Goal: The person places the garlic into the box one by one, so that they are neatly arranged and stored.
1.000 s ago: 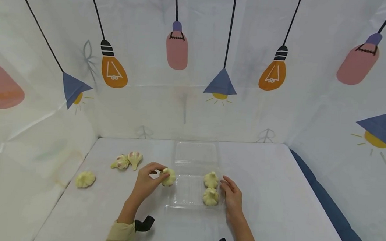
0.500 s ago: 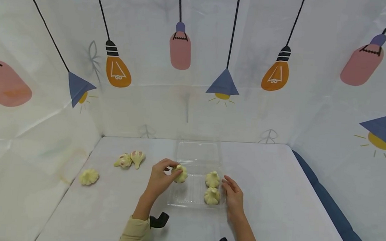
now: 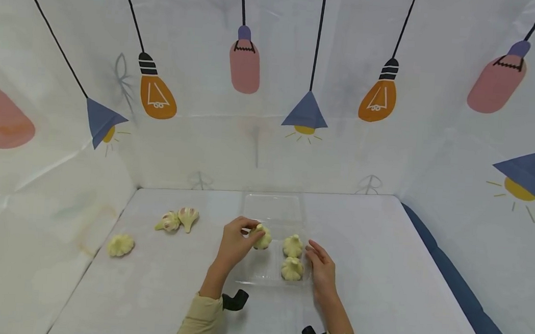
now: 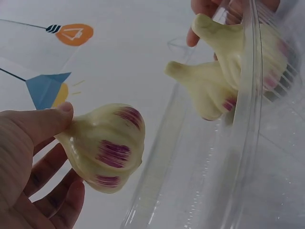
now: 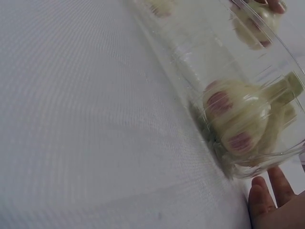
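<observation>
My left hand (image 3: 236,244) pinches a garlic bulb (image 3: 263,237) above the left part of a clear plastic box (image 3: 261,275). Purple streaks mark the held bulb's pale skin in the left wrist view, with the thumb and fingers around its stem end. Inside the box, along its right side, sit two more bulbs, a rear one (image 3: 293,245) and a front one (image 3: 292,268). Beside the box's right wall is my right hand (image 3: 323,272), fingers loosely bent and fingertips right at the plastic; in the right wrist view its fingers (image 5: 261,198) show close under the box corner.
The box's clear lid (image 3: 271,207) lies folded back towards the rear wall. Left on the white table (image 3: 389,276) lie a lone bulb (image 3: 120,245) and two bulbs side by side, one tilted (image 3: 169,221) and one with its stem forward (image 3: 187,218).
My left hand has carried the garlic bulb rightwards, from beside the box's left edge to over its inside. The right hand stays by the right wall.
</observation>
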A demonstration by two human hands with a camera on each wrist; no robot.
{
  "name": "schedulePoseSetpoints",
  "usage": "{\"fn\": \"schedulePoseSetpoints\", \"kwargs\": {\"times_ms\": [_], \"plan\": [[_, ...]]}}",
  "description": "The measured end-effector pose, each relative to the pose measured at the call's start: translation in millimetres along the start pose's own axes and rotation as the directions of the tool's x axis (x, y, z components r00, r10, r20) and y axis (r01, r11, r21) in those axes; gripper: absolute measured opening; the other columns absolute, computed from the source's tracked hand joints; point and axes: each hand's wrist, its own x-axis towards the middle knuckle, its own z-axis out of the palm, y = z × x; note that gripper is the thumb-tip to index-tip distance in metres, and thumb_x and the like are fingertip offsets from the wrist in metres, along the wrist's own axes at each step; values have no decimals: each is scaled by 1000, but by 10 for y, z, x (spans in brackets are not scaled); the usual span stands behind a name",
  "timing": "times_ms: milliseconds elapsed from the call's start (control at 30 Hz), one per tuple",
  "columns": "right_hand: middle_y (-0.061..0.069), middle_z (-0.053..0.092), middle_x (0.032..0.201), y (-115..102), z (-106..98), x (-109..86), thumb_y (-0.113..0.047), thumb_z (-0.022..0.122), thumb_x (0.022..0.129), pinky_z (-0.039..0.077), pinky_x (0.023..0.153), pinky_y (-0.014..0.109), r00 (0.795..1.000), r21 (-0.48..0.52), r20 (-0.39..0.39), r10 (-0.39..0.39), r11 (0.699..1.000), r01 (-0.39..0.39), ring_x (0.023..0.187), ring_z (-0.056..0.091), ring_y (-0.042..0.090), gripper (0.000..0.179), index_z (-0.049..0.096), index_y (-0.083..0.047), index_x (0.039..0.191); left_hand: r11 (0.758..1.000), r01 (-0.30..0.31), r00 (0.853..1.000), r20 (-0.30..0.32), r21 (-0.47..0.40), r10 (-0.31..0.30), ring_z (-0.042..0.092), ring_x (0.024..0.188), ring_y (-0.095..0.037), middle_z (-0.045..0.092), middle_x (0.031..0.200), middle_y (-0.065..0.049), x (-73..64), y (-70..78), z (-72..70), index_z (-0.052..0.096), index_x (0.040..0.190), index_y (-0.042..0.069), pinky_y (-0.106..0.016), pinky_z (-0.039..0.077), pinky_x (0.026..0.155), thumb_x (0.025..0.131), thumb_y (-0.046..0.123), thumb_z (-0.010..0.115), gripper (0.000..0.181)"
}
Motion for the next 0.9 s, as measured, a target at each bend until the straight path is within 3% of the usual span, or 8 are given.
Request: {"fn": "schedulePoseSetpoints", "kwargs": {"times_ms": [233, 533, 900], "plan": [[16, 54, 134, -15, 0, 2, -12, 54, 100, 42, 96, 21, 1000, 7, 11, 4, 1000, -4, 124, 48, 22, 38, 53, -5, 138, 1000, 12, 1000, 14, -7, -12, 66, 86, -20, 68, 93, -3, 6, -9, 86, 74, 97, 7, -37, 56, 70, 80, 12, 81, 20], [16, 53, 135, 5, -7, -18, -16, 55, 101, 36, 106, 38, 1000, -17, 20, -5, 1000, 6, 126, 46, 24, 39, 52, -6, 138, 997, 61, 997, 56, -54, -58, 66, 88, -20, 68, 93, -2, -15, -25, 167, 73, 97, 8, -31, 55, 72, 82, 14, 80, 18], [17, 51, 136, 33, -23, -23, -18, 54, 101, 34, 107, 41, 999, -17, 31, -12, 1000, 12, 128, 44, 26, 40, 51, -6, 139, 994, 96, 993, 77, -46, -92, 66, 87, -20, 68, 93, -2, -19, -84, 285, 73, 98, 7, -29, 55, 71, 82, 14, 80, 18]]}}
